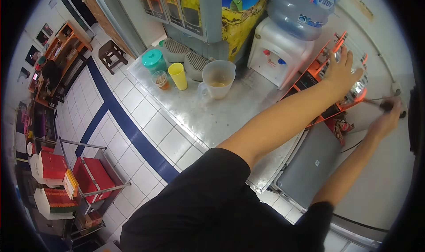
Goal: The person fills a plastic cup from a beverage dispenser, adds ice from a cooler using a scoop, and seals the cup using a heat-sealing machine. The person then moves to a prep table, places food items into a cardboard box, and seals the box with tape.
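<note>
My left hand (343,74) reaches over an orange-framed rack or machine (307,77), fingers spread against or just above shiny clear plastic pieces (357,86) at its top; whether they touch is unclear. Farther right, my right hand (386,117) is blurred, with its fingers closed around a dark-ended handle (386,105). A thin reddish-brown rod (372,101) runs from that handle towards the orange frame. Beside the orange thing stands a white water dispenser (282,49) topped by a large clear water bottle (297,14).
On the metal counter (202,119) stand a translucent measuring jug (217,81) with some brownish liquid, a yellow cup (178,76), a small clear cup (161,80) and a teal lidded container (154,60). Behind are drink dispensers (186,9). A grey lid (308,162) lies below; a cart (96,189) stands left.
</note>
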`<act>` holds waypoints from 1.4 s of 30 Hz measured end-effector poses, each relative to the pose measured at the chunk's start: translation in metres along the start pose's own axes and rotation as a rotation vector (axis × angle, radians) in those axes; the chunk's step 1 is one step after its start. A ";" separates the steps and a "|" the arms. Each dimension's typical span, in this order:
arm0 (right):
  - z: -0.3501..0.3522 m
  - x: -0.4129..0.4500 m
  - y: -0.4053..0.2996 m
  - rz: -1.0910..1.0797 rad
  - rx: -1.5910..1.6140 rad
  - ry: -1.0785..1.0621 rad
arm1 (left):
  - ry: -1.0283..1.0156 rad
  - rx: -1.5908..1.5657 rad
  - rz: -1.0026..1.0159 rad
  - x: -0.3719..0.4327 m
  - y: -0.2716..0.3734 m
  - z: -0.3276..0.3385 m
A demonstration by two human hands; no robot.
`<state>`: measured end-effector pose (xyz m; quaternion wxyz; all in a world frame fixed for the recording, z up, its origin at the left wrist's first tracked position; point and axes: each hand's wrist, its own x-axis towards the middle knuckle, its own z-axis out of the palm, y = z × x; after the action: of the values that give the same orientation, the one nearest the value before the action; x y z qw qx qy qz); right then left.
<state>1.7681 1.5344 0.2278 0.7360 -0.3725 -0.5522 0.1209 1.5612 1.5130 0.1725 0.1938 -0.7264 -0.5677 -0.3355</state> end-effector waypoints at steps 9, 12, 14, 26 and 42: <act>0.022 -0.026 0.111 -0.016 -0.120 0.199 | -0.110 0.038 -0.049 -0.007 -0.004 -0.018; -0.022 -0.213 0.196 0.245 -0.209 0.202 | -0.079 0.002 0.020 0.007 0.011 -0.020; -0.005 -0.301 0.184 1.061 0.020 -0.084 | -0.070 0.022 0.010 0.005 0.008 -0.022; 0.021 -0.343 0.191 1.467 0.469 -0.132 | -0.091 0.022 0.001 0.004 0.016 -0.022; -0.072 -0.416 0.248 1.568 0.777 -0.352 | 0.296 0.023 -0.024 -0.061 0.018 0.015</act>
<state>1.7405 1.4312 -0.2498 0.4206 -0.3433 -0.1635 0.8238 1.5744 1.4750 0.1205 0.2796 -0.6599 -0.5455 -0.4345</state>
